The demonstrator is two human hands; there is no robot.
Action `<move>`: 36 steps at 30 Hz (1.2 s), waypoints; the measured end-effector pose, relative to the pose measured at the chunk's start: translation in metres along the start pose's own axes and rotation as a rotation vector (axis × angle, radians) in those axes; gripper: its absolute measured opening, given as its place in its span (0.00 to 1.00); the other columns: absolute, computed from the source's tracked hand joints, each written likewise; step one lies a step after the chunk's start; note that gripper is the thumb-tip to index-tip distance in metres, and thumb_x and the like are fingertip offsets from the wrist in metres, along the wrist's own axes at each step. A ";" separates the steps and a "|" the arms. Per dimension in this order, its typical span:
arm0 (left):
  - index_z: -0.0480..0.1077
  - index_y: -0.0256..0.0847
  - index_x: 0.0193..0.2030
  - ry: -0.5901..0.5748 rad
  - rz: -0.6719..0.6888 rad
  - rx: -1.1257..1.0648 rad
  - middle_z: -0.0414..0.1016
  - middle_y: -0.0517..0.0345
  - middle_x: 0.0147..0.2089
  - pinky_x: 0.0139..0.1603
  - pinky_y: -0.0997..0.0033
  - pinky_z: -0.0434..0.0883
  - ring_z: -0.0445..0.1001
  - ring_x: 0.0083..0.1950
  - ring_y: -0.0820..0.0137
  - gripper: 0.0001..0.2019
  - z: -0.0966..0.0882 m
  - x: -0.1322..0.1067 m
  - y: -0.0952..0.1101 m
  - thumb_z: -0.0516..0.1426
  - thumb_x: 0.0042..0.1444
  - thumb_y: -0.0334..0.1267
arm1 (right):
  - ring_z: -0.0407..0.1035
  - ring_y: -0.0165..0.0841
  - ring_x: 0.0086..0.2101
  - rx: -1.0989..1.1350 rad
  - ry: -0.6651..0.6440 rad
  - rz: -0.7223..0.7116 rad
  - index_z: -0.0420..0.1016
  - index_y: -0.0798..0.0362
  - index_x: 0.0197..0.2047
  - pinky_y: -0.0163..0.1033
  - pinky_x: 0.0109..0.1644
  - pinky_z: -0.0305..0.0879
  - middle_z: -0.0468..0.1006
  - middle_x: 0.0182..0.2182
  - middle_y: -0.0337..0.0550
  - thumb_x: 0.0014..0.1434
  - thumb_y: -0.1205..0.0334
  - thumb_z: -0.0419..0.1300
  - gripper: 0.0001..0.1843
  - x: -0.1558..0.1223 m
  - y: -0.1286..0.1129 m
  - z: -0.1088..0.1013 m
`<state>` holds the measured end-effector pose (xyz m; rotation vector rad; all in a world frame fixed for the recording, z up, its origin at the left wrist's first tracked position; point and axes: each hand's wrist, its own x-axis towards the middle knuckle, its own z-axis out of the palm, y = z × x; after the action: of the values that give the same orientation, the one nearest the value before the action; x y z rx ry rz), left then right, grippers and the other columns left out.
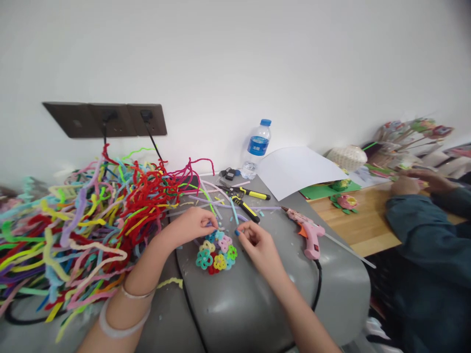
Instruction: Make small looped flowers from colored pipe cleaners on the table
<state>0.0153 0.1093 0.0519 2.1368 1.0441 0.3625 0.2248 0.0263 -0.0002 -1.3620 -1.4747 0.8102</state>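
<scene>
A cluster of small looped pipe-cleaner flowers [220, 263] in yellow, teal, green, pink, blue and red lies on the grey surface between my hands. My left hand [195, 226] is closed in a pinch at its upper left edge; what the fingertips hold is too small to make out. To the right of the cluster, my right hand [258, 242] has its thumb and forefinger drawn together, apart from the flowers. Whatever is between those fingertips, if anything, does not show. Just beyond the hands lie loose pipe cleaners [234, 212] and yellow-and-black pliers [247, 210].
A large heap of coloured pipe cleaners [84, 220] spreads on the left. A pink glue gun [312, 240] with a black cord lies at right. Behind are a water bottle [258, 147] and white paper [300, 169]. Another person's sleeve [423, 220] shows at far right.
</scene>
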 end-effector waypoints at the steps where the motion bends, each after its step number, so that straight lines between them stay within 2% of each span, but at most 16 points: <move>1: 0.79 0.37 0.33 -0.003 0.001 0.002 0.57 0.66 0.22 0.27 0.74 0.51 0.56 0.25 0.74 0.08 0.000 0.000 0.000 0.58 0.53 0.37 | 0.55 0.28 0.19 0.004 -0.023 0.020 0.71 0.52 0.32 0.33 0.25 0.52 0.58 0.18 0.29 0.58 0.57 0.57 0.08 0.002 -0.002 0.002; 4: 0.79 0.38 0.32 -0.009 -0.006 -0.002 0.58 0.66 0.22 0.26 0.74 0.51 0.57 0.25 0.74 0.08 0.000 0.000 0.002 0.58 0.53 0.36 | 0.58 0.28 0.19 0.013 -0.084 0.067 0.72 0.52 0.31 0.33 0.24 0.54 0.62 0.17 0.31 0.55 0.59 0.59 0.06 0.007 -0.005 0.010; 9: 0.79 0.37 0.32 -0.036 -0.010 0.003 0.59 0.67 0.21 0.26 0.74 0.50 0.56 0.24 0.74 0.07 0.001 0.000 0.003 0.58 0.53 0.34 | 0.58 0.29 0.20 0.027 -0.134 0.111 0.72 0.51 0.30 0.33 0.24 0.53 0.62 0.17 0.31 0.54 0.60 0.60 0.05 0.013 -0.006 0.020; 16: 0.79 0.38 0.33 -0.035 -0.017 0.000 0.59 0.67 0.21 0.27 0.74 0.51 0.56 0.24 0.75 0.07 0.002 -0.001 0.004 0.58 0.52 0.32 | 0.57 0.28 0.19 0.083 -0.181 0.133 0.72 0.52 0.31 0.33 0.24 0.53 0.62 0.18 0.31 0.54 0.56 0.61 0.08 0.013 -0.004 0.019; 22: 0.79 0.40 0.35 -0.035 -0.012 -0.006 0.59 0.67 0.22 0.27 0.75 0.51 0.57 0.24 0.74 0.08 0.004 -0.001 0.002 0.58 0.52 0.32 | 0.55 0.27 0.19 0.110 -0.176 0.127 0.72 0.52 0.32 0.33 0.24 0.51 0.59 0.17 0.29 0.54 0.57 0.60 0.08 0.011 0.001 0.018; 27: 0.79 0.41 0.34 -0.041 -0.013 -0.007 0.59 0.67 0.22 0.27 0.75 0.51 0.56 0.24 0.74 0.07 0.006 -0.001 0.002 0.58 0.54 0.33 | 0.56 0.28 0.20 0.110 -0.152 0.132 0.74 0.53 0.33 0.33 0.25 0.52 0.62 0.18 0.31 0.55 0.57 0.61 0.08 0.009 0.005 0.020; 36: 0.79 0.41 0.33 -0.036 -0.003 0.029 0.62 0.66 0.22 0.28 0.75 0.53 0.59 0.25 0.74 0.07 0.004 -0.002 0.005 0.58 0.54 0.32 | 0.55 0.29 0.21 0.088 -0.127 0.126 0.74 0.52 0.33 0.34 0.26 0.53 0.60 0.19 0.31 0.55 0.57 0.60 0.08 0.007 0.007 0.024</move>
<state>0.0190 0.1042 0.0526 2.1596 1.0386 0.3082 0.2055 0.0373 -0.0135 -1.3679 -1.4431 1.0471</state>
